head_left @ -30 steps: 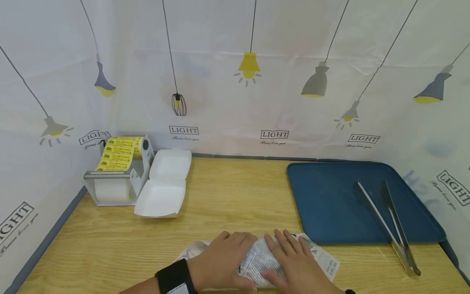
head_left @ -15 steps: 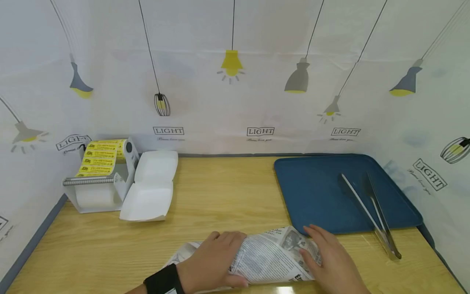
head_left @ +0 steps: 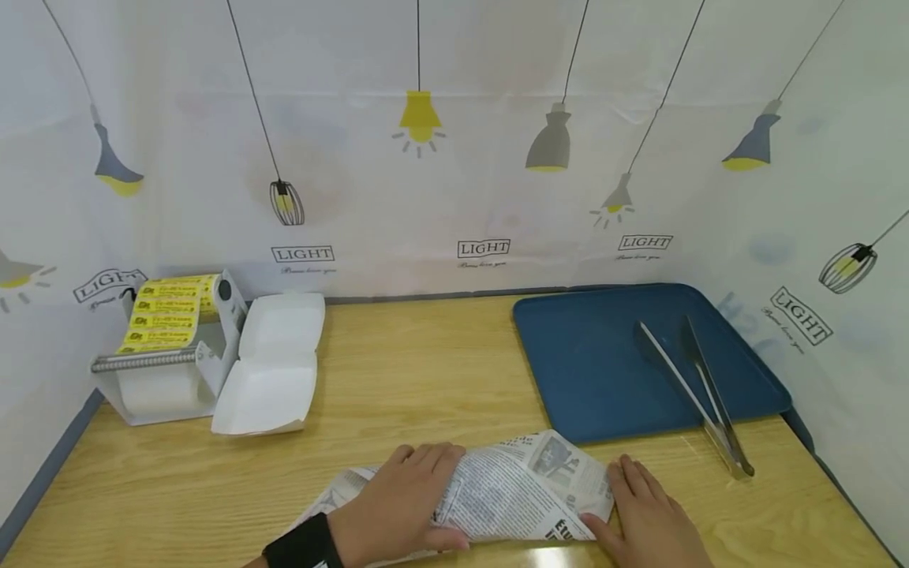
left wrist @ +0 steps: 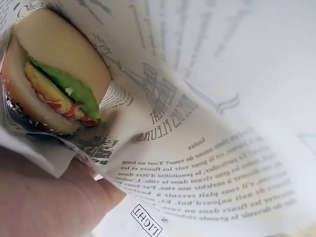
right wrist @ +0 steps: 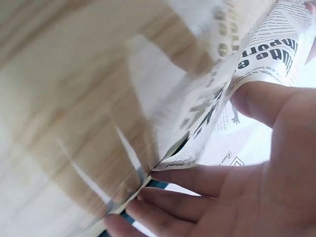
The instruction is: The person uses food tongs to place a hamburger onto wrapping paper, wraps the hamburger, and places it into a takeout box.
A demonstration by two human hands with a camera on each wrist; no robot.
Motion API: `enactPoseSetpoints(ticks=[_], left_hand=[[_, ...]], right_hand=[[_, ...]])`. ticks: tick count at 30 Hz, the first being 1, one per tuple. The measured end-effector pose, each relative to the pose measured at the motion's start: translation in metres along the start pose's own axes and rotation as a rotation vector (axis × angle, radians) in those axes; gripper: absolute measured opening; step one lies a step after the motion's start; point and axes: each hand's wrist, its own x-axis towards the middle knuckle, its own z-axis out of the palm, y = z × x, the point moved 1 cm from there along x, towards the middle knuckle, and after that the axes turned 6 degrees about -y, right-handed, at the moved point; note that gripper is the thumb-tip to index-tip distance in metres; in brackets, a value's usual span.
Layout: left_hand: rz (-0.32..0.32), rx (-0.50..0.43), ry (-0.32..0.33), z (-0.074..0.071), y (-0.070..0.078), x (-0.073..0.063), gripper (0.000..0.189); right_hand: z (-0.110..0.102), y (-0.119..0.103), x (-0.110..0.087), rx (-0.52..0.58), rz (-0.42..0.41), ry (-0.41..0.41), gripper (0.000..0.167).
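Observation:
A burger (left wrist: 59,74) with a sesame bun, lettuce and red sauce sits inside newsprint-patterned paper (head_left: 497,493), seen through the open left end in the left wrist view. My left hand (head_left: 398,505) grips the wrapped burger from above, its fingers over the far side and the thumb along the near side. At the wrap's right end, my right hand (head_left: 649,517) touches the folded paper, thumb at the near corner and fingers at the far one. The right wrist view shows that thumb pressing the paper and the fingers (right wrist: 182,200) extended at the table surface.
A blue tray (head_left: 582,363) lies at the back right, with metal tongs (head_left: 699,394) resting across its front edge. At the back left stand an opened white box (head_left: 273,379) and a dispenser with a roll of yellow labels (head_left: 166,315). A printed curtain (head_left: 469,197) encloses the wooden table (head_left: 412,371).
My right hand has moved off the wrap's top to its right end. The right paper flap, earlier spread out, is folded in. My left hand keeps its hold; the head view has turned right.

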Motion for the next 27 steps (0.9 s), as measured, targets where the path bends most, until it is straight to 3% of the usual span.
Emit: enactPoseSetpoints(ticks=[3,6,13,17,24,27], left_hand=[[0.007,0.000,0.015,0.000,0.000,0.000,0.094],[0.011,-0.009,0.022,0.001,0.000,0.002,0.094],[0.013,-0.032,0.010,0.001,-0.001,0.003,0.095],[0.018,-0.035,0.014,0.001,-0.001,0.002,0.095],[0.052,-0.013,0.059,0.002,-0.001,0.000,0.094],[0.060,-0.023,0.045,0.002,-0.001,-0.001,0.094]], right_hand=[[-0.005,-0.002,0.001,0.044,-0.003,0.019,0.082],[-0.010,-0.002,0.003,0.166,0.026,0.011,0.074],[-0.010,0.002,0.012,0.676,0.185,-0.119,0.067],[-0.006,0.008,0.016,0.852,0.227,-0.148,0.064],[-0.008,0.018,0.016,1.000,0.131,-0.229,0.048],[-0.009,0.022,0.014,1.068,0.125,-0.252,0.042]])
